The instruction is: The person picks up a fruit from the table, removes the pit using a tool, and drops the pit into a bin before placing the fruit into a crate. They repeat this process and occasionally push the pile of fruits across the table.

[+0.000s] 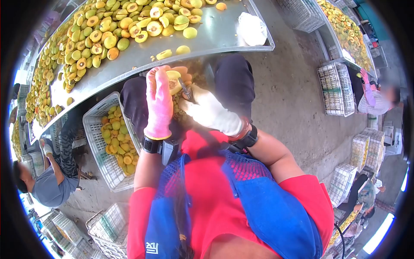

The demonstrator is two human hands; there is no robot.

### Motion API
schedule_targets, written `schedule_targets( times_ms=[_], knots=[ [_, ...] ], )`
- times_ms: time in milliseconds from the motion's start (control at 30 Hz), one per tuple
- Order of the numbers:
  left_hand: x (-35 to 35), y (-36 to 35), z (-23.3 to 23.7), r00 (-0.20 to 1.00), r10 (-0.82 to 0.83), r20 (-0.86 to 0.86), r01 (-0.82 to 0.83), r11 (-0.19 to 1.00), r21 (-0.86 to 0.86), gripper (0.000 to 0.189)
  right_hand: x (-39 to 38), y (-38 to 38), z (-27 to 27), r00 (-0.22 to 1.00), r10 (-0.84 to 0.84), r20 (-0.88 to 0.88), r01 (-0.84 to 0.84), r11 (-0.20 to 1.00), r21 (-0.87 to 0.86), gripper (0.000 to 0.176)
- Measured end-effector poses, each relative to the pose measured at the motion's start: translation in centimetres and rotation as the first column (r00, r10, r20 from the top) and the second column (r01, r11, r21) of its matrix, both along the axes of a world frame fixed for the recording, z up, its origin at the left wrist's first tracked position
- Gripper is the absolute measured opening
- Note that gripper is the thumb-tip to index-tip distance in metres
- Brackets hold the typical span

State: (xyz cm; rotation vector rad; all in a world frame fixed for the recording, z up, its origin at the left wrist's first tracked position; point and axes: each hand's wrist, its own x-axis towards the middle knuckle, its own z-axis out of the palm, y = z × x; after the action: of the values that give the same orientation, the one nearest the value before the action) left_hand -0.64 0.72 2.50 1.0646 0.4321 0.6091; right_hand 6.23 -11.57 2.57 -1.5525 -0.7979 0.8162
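Note:
My left hand, in a pink glove, is closed around a yellow apricot half, its cut face toward my other hand. My right hand, in a white glove, grips a small metal pitting knife. The tool's metal end meets or nearly touches the fruit; the exact contact is too small to tell. Both hands are above my lap, just short of the metal table. Many green and yellow apricot halves are heaped on that table, several with brown stones showing.
A white plastic crate of apricot halves stands on the floor to my left. A crumpled white bag lies on the table's right corner. Stacked crates and another fruit-covered table are at right. A co-worker sits at left, others at right.

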Motion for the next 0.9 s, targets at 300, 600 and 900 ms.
schedule_targets(
  times_ms=[300, 600, 900],
  knots=[
    [0.0, -0.9, -1.0, 0.999, 0.033, 0.032, -0.040, 0.962, 0.270, 0.040, 0.8, -0.5, -1.2, 0.954, 0.154, -0.258, -0.156, 0.988, 0.013, 0.019],
    [-0.1, -1.2, -1.6, 0.994, -0.013, 0.113, -0.007, 0.985, 0.175, 0.043, 0.6, -0.4, -0.3, 0.954, 0.196, -0.227, -0.214, 0.975, -0.059, 0.014],
    [-0.2, -0.7, -2.6, 0.978, -0.103, 0.181, 0.055, 0.967, 0.250, 0.044, 0.7, -0.1, -1.5, 0.943, 0.282, -0.175, -0.285, 0.959, 0.011, 0.008]
  ],
)
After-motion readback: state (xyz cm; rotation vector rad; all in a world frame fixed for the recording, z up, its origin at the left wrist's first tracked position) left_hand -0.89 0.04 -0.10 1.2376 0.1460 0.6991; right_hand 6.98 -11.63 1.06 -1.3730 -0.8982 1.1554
